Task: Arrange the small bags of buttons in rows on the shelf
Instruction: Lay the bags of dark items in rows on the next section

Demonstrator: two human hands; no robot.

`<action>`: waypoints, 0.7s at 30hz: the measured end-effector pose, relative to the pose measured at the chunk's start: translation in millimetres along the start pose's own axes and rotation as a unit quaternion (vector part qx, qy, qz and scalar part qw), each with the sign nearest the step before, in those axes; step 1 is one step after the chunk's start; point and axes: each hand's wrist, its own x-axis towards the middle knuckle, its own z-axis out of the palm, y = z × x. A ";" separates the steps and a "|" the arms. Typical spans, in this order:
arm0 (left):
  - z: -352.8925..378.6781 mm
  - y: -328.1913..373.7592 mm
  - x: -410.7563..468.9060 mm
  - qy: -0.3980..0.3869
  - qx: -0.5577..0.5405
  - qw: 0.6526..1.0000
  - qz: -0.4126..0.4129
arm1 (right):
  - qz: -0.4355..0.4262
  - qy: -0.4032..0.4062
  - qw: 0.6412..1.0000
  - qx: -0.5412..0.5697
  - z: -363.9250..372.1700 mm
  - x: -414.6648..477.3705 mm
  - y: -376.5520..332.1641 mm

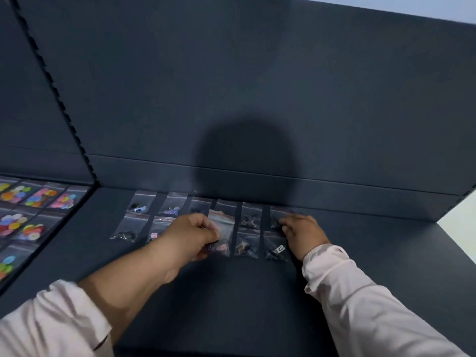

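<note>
Reaching over the dark shelf (360,243), we had the button bags (248,220) lying flat in 2 rows by the back wall (257,73), likely so each showed. Our left hand (192,235) pinched 1 bag (222,226), fingers curled. Our right hand (302,234) touched the end bag (276,218) with bent fingers; grip unclear.

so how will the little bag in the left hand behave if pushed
Probably floppy: the clear bag looks like thin film, pinched by the left hand. Likely light, with only a few buttons inside. It may slide easily on the smooth shelf.
</note>
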 end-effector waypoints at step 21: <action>-49.7 -6.3 -13.0 0.018 -0.065 0.998 -0.005 | 0.040 -0.129 0.839 0.526 -17.5 -47.0 -163.5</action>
